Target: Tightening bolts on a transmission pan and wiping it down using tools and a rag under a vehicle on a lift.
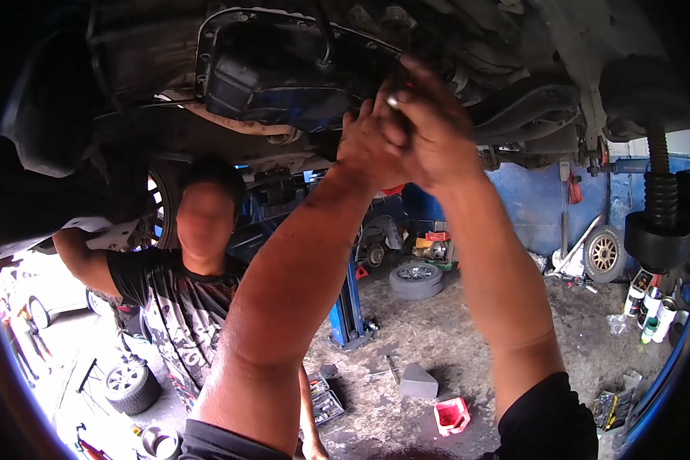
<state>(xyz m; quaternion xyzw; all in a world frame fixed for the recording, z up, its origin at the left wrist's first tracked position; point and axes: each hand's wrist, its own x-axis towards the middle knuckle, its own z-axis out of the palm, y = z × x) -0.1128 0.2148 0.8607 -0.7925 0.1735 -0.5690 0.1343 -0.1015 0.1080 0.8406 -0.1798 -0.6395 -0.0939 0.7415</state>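
Note:
Both hands are raised to the underside of a vehicle, at the right end of a dark metal pan (253,80) with a bolted rim. My left hand (368,146) has its fingers curled, partly behind the right, on something I cannot make out. My right hand (437,134) is blurred, one finger reaching up past the pan's rim and the others bent around something hidden, with a small shiny spot at the fingers. A bit of red shows just below my hands. A tan pipe (230,119) runs under the pan.
A co-worker (176,307) stands to the left with an arm raised. A black lift arm post (659,192) hangs right. Behind are a blue lift column (345,314) and tyres (415,287). On the floor (445,345) lie a red container (451,422), a grey block (418,383) and a toolbox (326,402).

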